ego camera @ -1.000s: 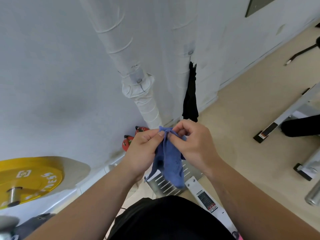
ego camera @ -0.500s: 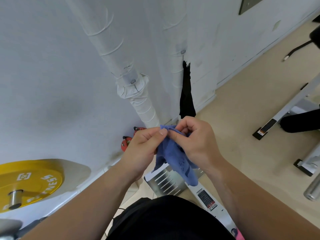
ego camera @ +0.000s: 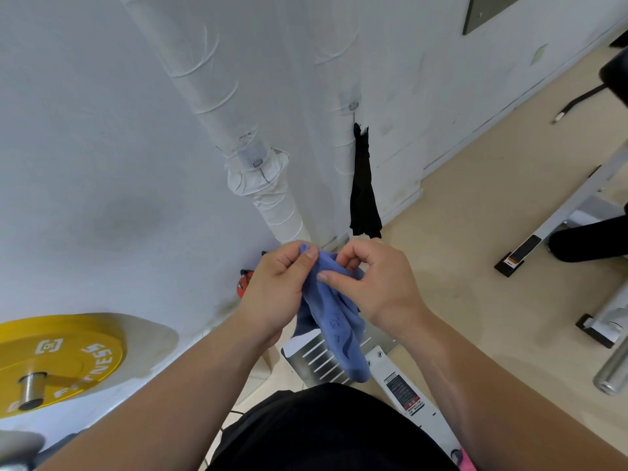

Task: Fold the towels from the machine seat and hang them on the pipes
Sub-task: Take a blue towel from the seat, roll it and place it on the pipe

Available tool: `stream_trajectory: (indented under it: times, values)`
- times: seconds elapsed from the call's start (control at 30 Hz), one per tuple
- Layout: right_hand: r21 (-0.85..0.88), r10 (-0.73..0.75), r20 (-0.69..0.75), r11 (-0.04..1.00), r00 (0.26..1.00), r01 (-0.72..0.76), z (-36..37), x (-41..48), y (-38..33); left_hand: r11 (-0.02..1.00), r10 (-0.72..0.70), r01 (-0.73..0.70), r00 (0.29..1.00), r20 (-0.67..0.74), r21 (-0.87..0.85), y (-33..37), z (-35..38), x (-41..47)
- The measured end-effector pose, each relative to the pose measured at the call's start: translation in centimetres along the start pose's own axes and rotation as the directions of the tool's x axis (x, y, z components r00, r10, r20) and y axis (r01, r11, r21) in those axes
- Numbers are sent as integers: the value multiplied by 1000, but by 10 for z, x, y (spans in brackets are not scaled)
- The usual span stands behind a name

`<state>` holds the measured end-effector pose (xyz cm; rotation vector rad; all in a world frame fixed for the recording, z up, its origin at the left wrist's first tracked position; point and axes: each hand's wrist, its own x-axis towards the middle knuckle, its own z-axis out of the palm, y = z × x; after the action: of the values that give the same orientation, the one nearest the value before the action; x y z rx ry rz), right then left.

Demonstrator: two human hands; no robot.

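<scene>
With each grip pinched shut on the top edge of the blue towel [ego camera: 336, 331], hanging between left hand [ego camera: 275, 294] and right hand [ego camera: 377, 287] before the wrapped pipe [ego camera: 268, 195], its seemingly bunched corners should be squared and matched before folding.

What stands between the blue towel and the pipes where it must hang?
Nothing visible. The left hand and right hand hold the towel before the nearer pipe; a black cloth hangs by the farther pipe.

Head view looks down and forward, seemingly near the wall [ego camera: 85, 164]
</scene>
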<state>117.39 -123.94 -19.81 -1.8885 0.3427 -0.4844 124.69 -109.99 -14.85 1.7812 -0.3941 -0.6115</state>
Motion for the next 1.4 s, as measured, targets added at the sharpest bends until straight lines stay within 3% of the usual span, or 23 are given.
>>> stream_trajectory:
  times: [0.17, 0.3, 0.37, 0.53, 0.67, 0.77, 0.93, 1.03, 1.2, 1.4]
  values:
    - [-208, -130, 172, 964, 976, 165, -1, 6, 33, 994, 65, -51, 985, -161, 92, -6, -24, 21]
    - [-399, -205, 268, 866, 941, 302, -3, 14, 61, 991, 62, -30, 966, -249, 131, -13, -53, 42]
    - [-533, -154, 359, 776, 920, 338, -6, 18, 74, 988, 47, -4, 958, -284, 153, -16, -65, 52]
    - [-794, 183, 512, 474, 839, 380, -24, 21, 88, 986, 27, 34, 931, -363, 162, -23, -89, 66]
    - [-806, 292, 519, 481, 803, 346, -36, 23, 88, 983, 29, 40, 929, -370, 177, -28, -99, 67]
    - [-781, 273, 507, 548, 818, 301, -49, 30, 83, 980, 13, 62, 926, -377, 187, -31, -104, 66]
    - [-499, 130, 245, 867, 961, 10, -79, 41, 53, 987, -82, 127, 921, -380, 94, -44, -117, 65]
    - [-229, 137, 114, 967, 984, -108, -85, 39, 36, 991, -131, 129, 931, -341, -29, -48, -114, 60]
    - [122, 204, -2, 972, 979, -202, -89, 34, 31, 987, -158, 144, 928, -337, -65, -52, -106, 55]
    - [552, 407, -159, 792, 899, -261, -85, 27, 32, 997, -76, 83, 940, -334, 8, -45, -89, 46]
